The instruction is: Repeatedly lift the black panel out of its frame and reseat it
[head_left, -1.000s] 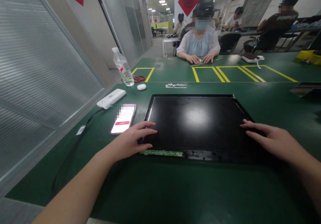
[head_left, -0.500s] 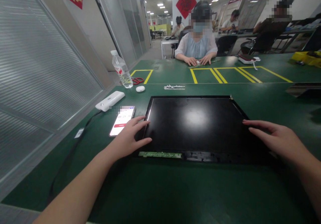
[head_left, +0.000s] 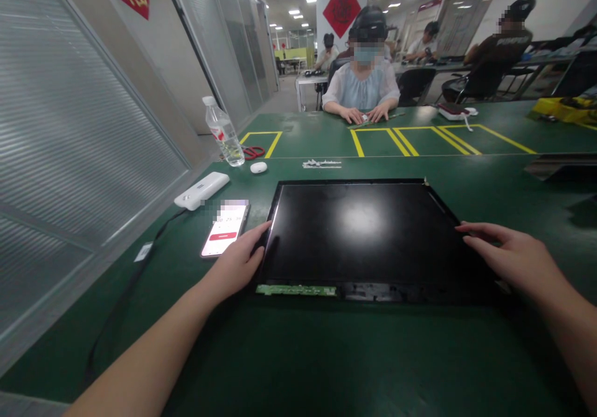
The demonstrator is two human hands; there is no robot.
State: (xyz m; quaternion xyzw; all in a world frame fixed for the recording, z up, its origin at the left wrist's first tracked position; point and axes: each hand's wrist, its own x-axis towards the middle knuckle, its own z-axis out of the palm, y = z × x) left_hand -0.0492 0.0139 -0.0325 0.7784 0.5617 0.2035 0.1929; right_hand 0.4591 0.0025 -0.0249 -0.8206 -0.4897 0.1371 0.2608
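A black flat display panel (head_left: 373,249) lies screen up on the green table in front of me, a bright glare on its glass. Along its near edge runs a narrow green circuit board (head_left: 296,290). My left hand (head_left: 240,258) is closed on the panel's left edge, its forefinger reaching up along the frame and some fingers hidden below. At the right edge, my right hand (head_left: 506,250) holds the frame between thumb and fingers. Just left of my left hand lies a phone (head_left: 225,229) with its screen lit.
A white power bank (head_left: 203,191) with a black strap, a white earbud case (head_left: 258,167), a water bottle (head_left: 224,132) and red-handled scissors (head_left: 253,152) are at the left. Small metal strips (head_left: 321,163) lie beyond the panel. Across the table sits a person (head_left: 364,81).
My left hand has drawn back from over the screen to the panel's left edge, its spread fingers closing there. My right hand stays at the right edge. The view has shifted slightly.
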